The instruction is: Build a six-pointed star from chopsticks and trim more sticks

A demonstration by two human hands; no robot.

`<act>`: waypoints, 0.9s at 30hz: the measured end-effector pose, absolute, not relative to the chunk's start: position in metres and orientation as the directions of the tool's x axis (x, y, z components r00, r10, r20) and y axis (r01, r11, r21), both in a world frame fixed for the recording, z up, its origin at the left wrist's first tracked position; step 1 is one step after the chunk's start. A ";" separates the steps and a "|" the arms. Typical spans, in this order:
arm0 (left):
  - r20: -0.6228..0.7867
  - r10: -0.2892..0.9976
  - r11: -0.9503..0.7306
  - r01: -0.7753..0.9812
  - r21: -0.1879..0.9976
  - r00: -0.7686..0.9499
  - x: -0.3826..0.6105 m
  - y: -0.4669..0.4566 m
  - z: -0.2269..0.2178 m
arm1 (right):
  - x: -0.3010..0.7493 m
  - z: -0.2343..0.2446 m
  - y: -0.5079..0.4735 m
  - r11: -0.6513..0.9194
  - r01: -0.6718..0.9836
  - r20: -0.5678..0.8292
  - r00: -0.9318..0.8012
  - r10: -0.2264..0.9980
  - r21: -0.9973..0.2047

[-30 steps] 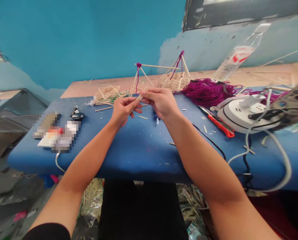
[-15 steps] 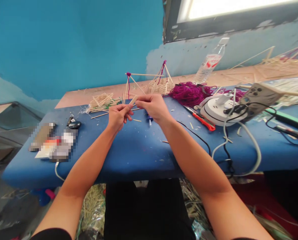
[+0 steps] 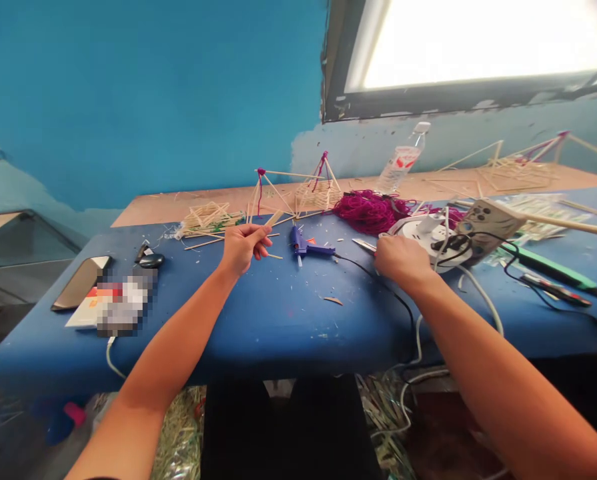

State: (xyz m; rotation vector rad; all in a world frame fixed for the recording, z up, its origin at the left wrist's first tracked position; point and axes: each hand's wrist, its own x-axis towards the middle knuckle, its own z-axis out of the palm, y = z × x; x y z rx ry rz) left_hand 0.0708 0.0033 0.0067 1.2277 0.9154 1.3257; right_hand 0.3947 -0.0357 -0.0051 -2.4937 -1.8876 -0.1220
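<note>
My left hand [image 3: 244, 250] pinches a short flat wooden strip [image 3: 277, 217] between thumb and fingers, above the blue table. My right hand [image 3: 403, 261] is closed over the handle of the orange-handled scissors [image 3: 364, 246]; only their blades show, lying towards the left. Between my hands lies a blue glue gun [image 3: 303, 248], its cord running right. Just beyond the left hand stands a frame of thin sticks [image 3: 273, 190] bound with purple yarn at the top.
Purple yarn [image 3: 371, 210] is heaped behind my right hand, beside a white power strip [image 3: 428, 230] with cables and a propped phone [image 3: 488, 230]. A water bottle [image 3: 401, 163] stands behind. Bundled sticks [image 3: 208, 219] lie left; another phone [image 3: 83, 281] lies far left.
My right hand has left the strip and moved right onto the scissors. My left hand keeps the strip at nearly the same spot. The glue gun is now uncovered.
</note>
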 end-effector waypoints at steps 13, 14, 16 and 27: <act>0.231 0.973 -0.219 -0.280 0.935 0.010 0.059 -0.001 0.021 | 0.329 0.072 -0.002 0.111 0.956 0.516 0.047 0.855 -0.271; 0.225 0.974 -0.215 -0.288 0.933 0.002 0.058 -0.001 0.023 | 0.314 0.074 0.002 0.214 0.919 0.551 0.004 0.835 -0.330; 0.209 0.978 -0.203 -0.295 0.934 -0.011 0.056 -0.001 0.025 | 0.285 0.071 0.008 0.355 0.846 0.606 -0.048 0.794 -0.398; 0.237 0.972 -0.224 -0.324 0.919 0.000 0.061 0.004 0.014 | 0.249 0.022 -0.005 0.534 0.743 0.688 -0.138 0.712 -0.403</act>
